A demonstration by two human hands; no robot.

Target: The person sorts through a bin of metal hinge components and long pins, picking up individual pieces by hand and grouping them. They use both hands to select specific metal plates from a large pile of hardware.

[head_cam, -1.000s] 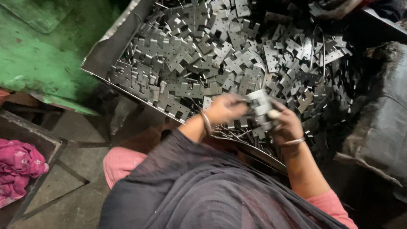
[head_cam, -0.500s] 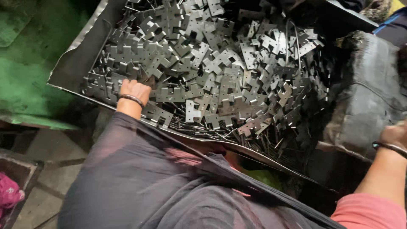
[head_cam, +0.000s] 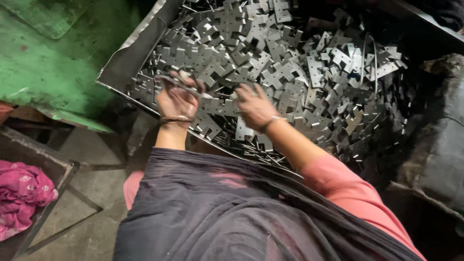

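item: stamped metal plates [head_cam: 290, 67], heaped in tray [head_cam: 126, 57]. left hand [head_cam: 178, 99] grips a few plates at the tray's near edge; right hand [head_cam: 253, 105] curled onto the heap beside it. step, judged: gathering; next needs a firmer pinch.

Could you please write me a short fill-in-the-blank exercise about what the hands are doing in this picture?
1. The left hand grips a flat ____ plate.
2. The right hand rests on the pile of stamped plates inside a metal ____.
3. The surface left of the tray is painted ____.
4. A ____ cloth lies at lower left.

Missing words: metal; tray; green; pink
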